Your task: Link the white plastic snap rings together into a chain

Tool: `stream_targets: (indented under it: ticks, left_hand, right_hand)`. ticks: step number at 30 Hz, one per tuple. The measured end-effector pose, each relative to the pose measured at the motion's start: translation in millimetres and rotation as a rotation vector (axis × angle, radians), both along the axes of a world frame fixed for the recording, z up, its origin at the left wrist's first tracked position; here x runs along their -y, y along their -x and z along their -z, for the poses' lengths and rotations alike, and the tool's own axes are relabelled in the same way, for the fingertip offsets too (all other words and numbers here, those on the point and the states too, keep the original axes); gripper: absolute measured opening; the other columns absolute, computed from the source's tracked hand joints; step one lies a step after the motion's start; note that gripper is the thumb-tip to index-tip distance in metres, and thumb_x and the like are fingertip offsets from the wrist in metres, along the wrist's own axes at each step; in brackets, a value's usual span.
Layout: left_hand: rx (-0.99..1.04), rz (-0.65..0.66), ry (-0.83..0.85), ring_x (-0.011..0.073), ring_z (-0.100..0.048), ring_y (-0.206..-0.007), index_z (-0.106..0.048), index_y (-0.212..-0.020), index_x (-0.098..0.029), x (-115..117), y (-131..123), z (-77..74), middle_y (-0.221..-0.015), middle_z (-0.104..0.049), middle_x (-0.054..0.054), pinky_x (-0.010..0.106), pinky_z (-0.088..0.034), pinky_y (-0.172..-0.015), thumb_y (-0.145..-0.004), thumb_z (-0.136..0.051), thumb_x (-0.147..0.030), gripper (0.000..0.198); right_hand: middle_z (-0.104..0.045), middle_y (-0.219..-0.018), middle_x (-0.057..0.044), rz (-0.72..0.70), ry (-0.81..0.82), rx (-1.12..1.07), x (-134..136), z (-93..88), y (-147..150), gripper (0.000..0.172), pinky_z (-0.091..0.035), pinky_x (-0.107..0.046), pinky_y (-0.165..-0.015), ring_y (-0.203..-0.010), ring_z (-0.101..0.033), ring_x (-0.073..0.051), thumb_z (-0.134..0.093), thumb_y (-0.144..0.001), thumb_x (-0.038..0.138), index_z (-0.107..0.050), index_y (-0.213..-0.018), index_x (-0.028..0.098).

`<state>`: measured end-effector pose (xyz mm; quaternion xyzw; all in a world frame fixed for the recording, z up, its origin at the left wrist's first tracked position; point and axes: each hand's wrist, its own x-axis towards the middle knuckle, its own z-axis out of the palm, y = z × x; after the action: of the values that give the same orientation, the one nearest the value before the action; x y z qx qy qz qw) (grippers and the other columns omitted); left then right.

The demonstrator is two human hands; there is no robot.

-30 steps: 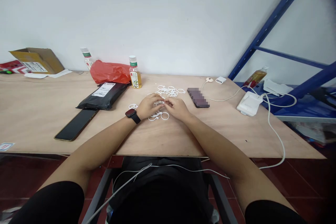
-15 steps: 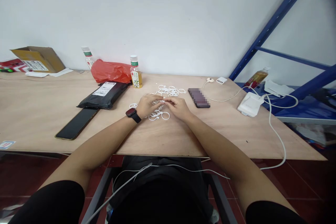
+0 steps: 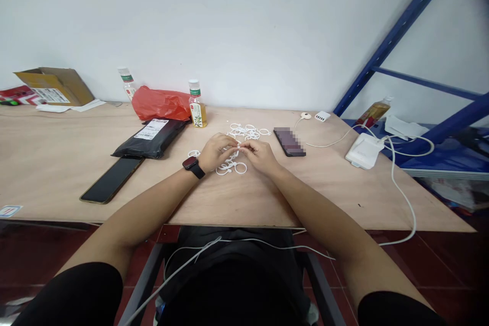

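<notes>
My left hand (image 3: 214,153), with a dark watch on the wrist, and my right hand (image 3: 261,155) meet fingertip to fingertip at the middle of the wooden table (image 3: 57,163). Both pinch a small white plastic ring piece (image 3: 238,147) between them. Just under the hands lies a cluster of linked white rings (image 3: 231,167). A loose pile of white rings (image 3: 247,132) sits a little farther back. One single ring (image 3: 193,154) lies left of my left hand.
A black phone (image 3: 111,180) and a black parcel (image 3: 151,137) lie to the left, with a red bag (image 3: 160,104), two bottles and a cardboard box (image 3: 55,85) behind. A dark phone (image 3: 289,141), a white charger (image 3: 363,152) with cables and a blue rack stand right.
My hands have stayed together over the rings, with only small finger movements on the white piece. The view shifted slightly.
</notes>
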<state>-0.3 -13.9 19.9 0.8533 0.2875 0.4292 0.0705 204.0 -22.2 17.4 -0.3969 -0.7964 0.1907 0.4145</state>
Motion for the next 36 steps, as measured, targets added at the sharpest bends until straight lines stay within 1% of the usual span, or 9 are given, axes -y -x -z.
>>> stream_targets:
  ticks: [2, 5, 12, 19, 23, 27, 30, 33, 36]
  left_hand:
    - [-0.005, 0.000, 0.013, 0.0202, -0.065, -0.095, -0.067, -0.093, -0.020, 0.8, -0.7, -0.4, -0.099, -0.073, 0.008, 0.040, -0.047, -0.092, -0.095, -0.055, -0.042, 0.026]
    - [0.003, -0.009, 0.012, 0.0199, -0.064, -0.094, -0.066, -0.092, -0.020, 1.3, -1.5, -0.4, -0.098, -0.072, 0.008, 0.039, -0.047, -0.091, -0.096, -0.054, -0.043, 0.026]
    - [0.010, -0.063, -0.001, 0.0197, -0.063, -0.093, -0.065, -0.092, -0.020, 1.6, -0.5, 0.4, -0.096, -0.071, 0.007, 0.038, -0.047, -0.090, -0.096, -0.053, -0.042, 0.025]
    - [0.028, -0.059, -0.022, 0.0192, -0.063, -0.092, -0.065, -0.091, -0.020, 1.8, -0.1, 0.6, -0.094, -0.071, 0.007, 0.037, -0.046, -0.089, -0.095, -0.056, -0.041, 0.023]
    - [0.024, -0.055, -0.044, 0.0191, -0.063, -0.091, -0.066, -0.091, -0.020, 2.0, -0.7, 1.3, -0.094, -0.071, 0.007, 0.036, -0.046, -0.087, -0.094, -0.057, -0.041, 0.023]
    - [0.008, -0.033, -0.052, 0.0188, -0.063, -0.088, -0.066, -0.091, -0.019, 2.2, -1.0, 0.8, -0.091, -0.071, 0.007, 0.036, -0.047, -0.086, -0.094, -0.057, -0.041, 0.024]
    - [0.008, -0.009, -0.068, 0.0182, -0.063, -0.086, -0.065, -0.090, -0.019, 2.3, -1.2, 0.0, -0.089, -0.071, 0.007, 0.036, -0.047, -0.084, -0.095, -0.056, -0.039, 0.023]
    - [0.016, 0.002, -0.085, 0.0180, -0.062, -0.086, -0.065, -0.090, -0.019, 2.3, -1.6, -0.9, -0.089, -0.071, 0.006, 0.035, -0.047, -0.084, -0.095, -0.055, -0.037, 0.021]
    - [0.023, -0.040, -0.082, 0.0184, -0.062, -0.088, -0.065, -0.091, -0.019, 1.8, -1.4, -1.1, -0.091, -0.071, 0.006, 0.035, -0.047, -0.086, -0.095, -0.056, -0.038, 0.021]
  right_hand:
    - [-0.074, -0.090, -0.003, 0.003, 0.014, 0.000, -0.3, 0.7, 0.3, 0.019, -0.050, -0.029, -0.078, -0.082, -0.066, -0.017, -0.058, -0.091, 0.035, -0.072, -0.096, 0.023]
    - [-0.074, -0.088, -0.003, -0.005, 0.022, -0.057, -1.1, 2.1, 1.7, 0.019, -0.050, -0.029, -0.076, -0.080, -0.066, -0.017, -0.059, -0.090, 0.035, -0.072, -0.095, 0.022]
    - [-0.073, -0.089, -0.002, -0.070, 0.087, -0.166, -2.1, 4.0, 4.0, 0.021, -0.053, -0.027, -0.070, -0.073, -0.066, -0.015, -0.056, -0.090, 0.032, -0.074, -0.098, 0.024]
    - [-0.074, -0.090, -0.003, -0.043, 0.077, -0.209, -0.3, 3.7, 7.0, 0.020, -0.054, -0.029, -0.073, -0.080, -0.068, -0.017, -0.063, -0.085, 0.033, -0.074, -0.097, 0.022]
    - [-0.074, -0.091, -0.004, -0.043, 0.052, -0.201, 1.1, 1.0, 6.8, 0.019, -0.053, -0.029, -0.075, -0.081, -0.068, -0.017, -0.061, -0.087, 0.032, -0.074, -0.095, 0.021]
    - [-0.074, -0.085, -0.003, -0.054, 0.066, -0.176, 0.7, -0.2, 4.3, 0.017, -0.052, -0.027, -0.069, -0.073, -0.066, -0.015, -0.061, -0.087, 0.031, -0.073, -0.093, 0.021]
    - [-0.072, -0.080, -0.002, -0.094, 0.088, -0.200, -0.6, 1.5, 3.9, 0.016, -0.051, -0.026, -0.064, -0.066, -0.064, -0.014, -0.062, -0.087, 0.031, -0.073, -0.091, 0.020]
    - [-0.071, -0.079, -0.002, -0.114, 0.081, -0.253, -0.8, 3.5, 5.9, 0.016, -0.051, -0.026, -0.062, -0.064, -0.063, -0.013, -0.063, -0.087, 0.033, -0.072, -0.090, 0.020]
    - [-0.071, -0.080, -0.002, -0.081, 0.049, -0.258, -0.4, 2.7, 6.7, 0.017, -0.050, -0.026, -0.063, -0.066, -0.063, -0.014, -0.061, -0.088, 0.033, -0.072, -0.091, 0.021]
